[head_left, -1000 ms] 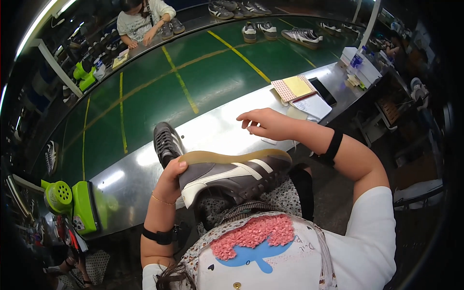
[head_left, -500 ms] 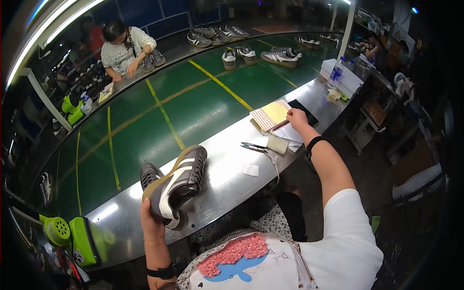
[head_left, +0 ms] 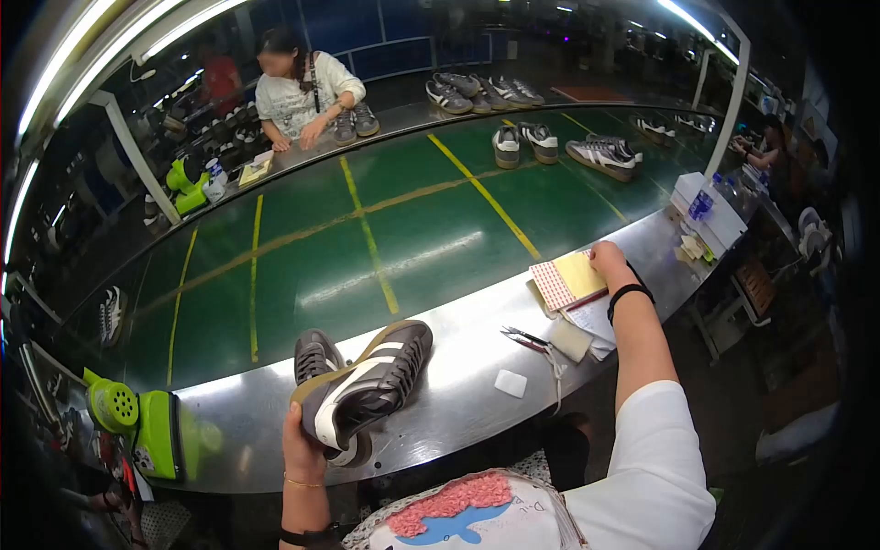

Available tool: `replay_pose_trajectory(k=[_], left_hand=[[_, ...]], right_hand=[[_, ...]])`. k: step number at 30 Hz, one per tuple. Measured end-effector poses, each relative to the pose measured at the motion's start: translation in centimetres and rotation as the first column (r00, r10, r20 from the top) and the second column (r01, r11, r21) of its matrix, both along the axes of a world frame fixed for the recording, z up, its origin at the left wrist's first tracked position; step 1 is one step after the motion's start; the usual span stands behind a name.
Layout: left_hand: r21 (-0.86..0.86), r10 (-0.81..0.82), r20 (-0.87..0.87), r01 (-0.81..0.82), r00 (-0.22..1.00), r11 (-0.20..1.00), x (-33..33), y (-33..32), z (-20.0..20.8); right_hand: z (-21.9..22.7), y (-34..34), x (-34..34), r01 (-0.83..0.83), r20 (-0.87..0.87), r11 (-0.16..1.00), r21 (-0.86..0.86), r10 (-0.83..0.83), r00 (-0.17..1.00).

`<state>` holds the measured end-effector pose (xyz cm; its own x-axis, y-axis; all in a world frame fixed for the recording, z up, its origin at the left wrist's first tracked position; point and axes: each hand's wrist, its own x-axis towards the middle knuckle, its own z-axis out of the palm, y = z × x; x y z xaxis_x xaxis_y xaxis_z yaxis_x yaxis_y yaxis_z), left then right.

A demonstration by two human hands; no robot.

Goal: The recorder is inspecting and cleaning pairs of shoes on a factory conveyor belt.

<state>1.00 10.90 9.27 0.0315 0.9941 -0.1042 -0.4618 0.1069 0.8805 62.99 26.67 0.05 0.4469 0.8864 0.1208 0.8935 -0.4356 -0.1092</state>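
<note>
Factory line: a steel workbench (head_left: 440,412) curves along the near edge of a wide green conveyor belt (head_left: 385,238) with yellow lines. The left hand (head_left: 302,442) grips the heel of a grey sneaker with white stripes (head_left: 367,390), held tilted over the bench's near edge, toe pointing toward the belt; a second grey sneaker (head_left: 316,356) stands just behind it on the steel. The right hand (head_left: 608,259) rests fingers-down on a yellow notepad (head_left: 579,273) at the bench's right end, not gripping anything visible. Between the hands lie scissors (head_left: 525,338), a small white pad (head_left: 511,383) and a beige block (head_left: 571,339), with bare steel around them. A green device (head_left: 137,417) occupies the left end. Across the belt, another person (head_left: 302,87) works beside more sneakers.
</note>
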Motion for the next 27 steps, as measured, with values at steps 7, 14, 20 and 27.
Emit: replay_pose_trajectory(k=[7, 14, 20, 27], left_hand=[[-0.115, 0.009, 0.023, -0.006, 1.000, 0.993, 0.7, 0.0, -0.4], [-0.123, 0.026, 0.027, -0.023, 0.999, 0.992, 0.4, 0.0, -0.3], [-0.079, 0.009, 0.046, -0.005, 0.999, 0.997, 0.8, 0.0, -0.7], [-0.064, -0.020, 0.017, 0.021, 1.000, 0.998, 0.8, 0.0, -0.7]], right_hand=[[0.8, -2.3, 3.9, -0.279, -0.051, 0.959, -0.051, 0.276, 0.960], [2.1, -1.2, 2.9, -0.349, -0.041, 0.933, -0.085, 0.346, 0.937], [1.1, -2.1, 3.9, -0.345, 0.026, 0.938, -0.030, 0.346, 0.938], [0.0, -2.6, 4.9, -0.210, -0.107, 0.965, 0.154, 0.228, 0.968]])
